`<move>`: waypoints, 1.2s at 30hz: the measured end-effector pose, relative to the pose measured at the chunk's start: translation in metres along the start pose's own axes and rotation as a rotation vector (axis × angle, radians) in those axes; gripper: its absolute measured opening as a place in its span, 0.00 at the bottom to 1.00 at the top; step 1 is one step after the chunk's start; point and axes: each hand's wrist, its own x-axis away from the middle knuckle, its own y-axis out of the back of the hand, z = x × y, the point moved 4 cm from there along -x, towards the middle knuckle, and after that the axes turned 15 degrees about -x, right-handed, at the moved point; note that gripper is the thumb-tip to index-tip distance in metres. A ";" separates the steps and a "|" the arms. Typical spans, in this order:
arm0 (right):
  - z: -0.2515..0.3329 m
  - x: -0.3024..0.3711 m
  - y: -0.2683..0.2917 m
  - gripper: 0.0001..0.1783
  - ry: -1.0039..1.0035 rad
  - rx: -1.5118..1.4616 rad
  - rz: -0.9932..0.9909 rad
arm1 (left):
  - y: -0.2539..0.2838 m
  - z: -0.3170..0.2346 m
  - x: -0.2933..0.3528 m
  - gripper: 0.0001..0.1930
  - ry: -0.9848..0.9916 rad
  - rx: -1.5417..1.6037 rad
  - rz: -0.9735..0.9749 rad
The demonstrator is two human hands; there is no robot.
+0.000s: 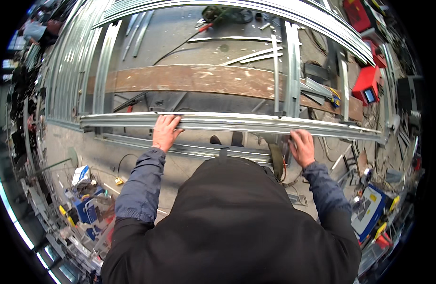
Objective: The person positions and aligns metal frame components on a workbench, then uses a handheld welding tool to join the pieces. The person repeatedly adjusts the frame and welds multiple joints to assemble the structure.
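A long galvanized steel profile (232, 124) lies across the near side of a metal frame, running from left to right in front of me. My left hand (166, 132) grips it left of the middle, fingers over its top and thumb at the near edge. Further right, my right hand (302, 147) has its fingers curled on the near edge of the same profile; its fingertips are partly hidden. Upright profiles (292, 71) meet the long one from the far side. Below and nearer to me runs another metal profile (204, 149).
A worn brown plank (194, 78) crosses beneath the frame. Several loose metal strips (256, 56) and a cable with a red part (205, 28) lie beyond it. A yellow tape measure (335, 98) and red machine (367, 86) are at right. Tools (88, 208) clutter the lower left.
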 end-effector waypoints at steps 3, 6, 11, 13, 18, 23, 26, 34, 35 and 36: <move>0.037 0.005 -0.048 0.22 0.024 -0.284 0.344 | -0.004 -0.002 0.002 0.29 0.013 -0.025 0.031; 0.008 -0.002 -0.123 0.23 -0.303 -0.032 0.649 | 0.001 -0.005 0.004 0.31 0.051 -0.025 0.022; -0.053 -0.030 -0.214 0.35 -0.680 0.171 0.942 | -0.005 -0.013 0.009 0.30 0.154 -0.095 0.146; -0.088 -0.013 -0.255 0.35 -0.608 0.188 0.842 | -0.005 -0.018 0.002 0.31 0.168 -0.122 0.160; -0.089 -0.013 -0.273 0.28 -0.560 0.207 0.891 | -0.004 -0.028 0.019 0.40 0.217 -0.148 0.144; -0.065 -0.015 -0.262 0.24 -0.507 0.185 0.884 | 0.024 -0.035 0.035 0.36 0.094 0.123 0.023; 0.004 -0.038 -0.217 0.26 -0.502 0.118 0.884 | 0.022 -0.028 0.062 0.29 0.046 0.408 0.044; 0.156 -0.046 -0.136 0.42 -0.320 -0.129 0.546 | -0.055 -0.001 0.109 0.23 0.179 1.128 0.732; 0.173 -0.049 -0.129 0.43 -0.321 -0.114 0.537 | -0.064 -0.006 0.111 0.23 0.221 1.277 0.822; 0.191 -0.052 -0.123 0.42 -0.301 -0.128 0.505 | -0.075 -0.016 0.115 0.23 0.266 1.423 0.917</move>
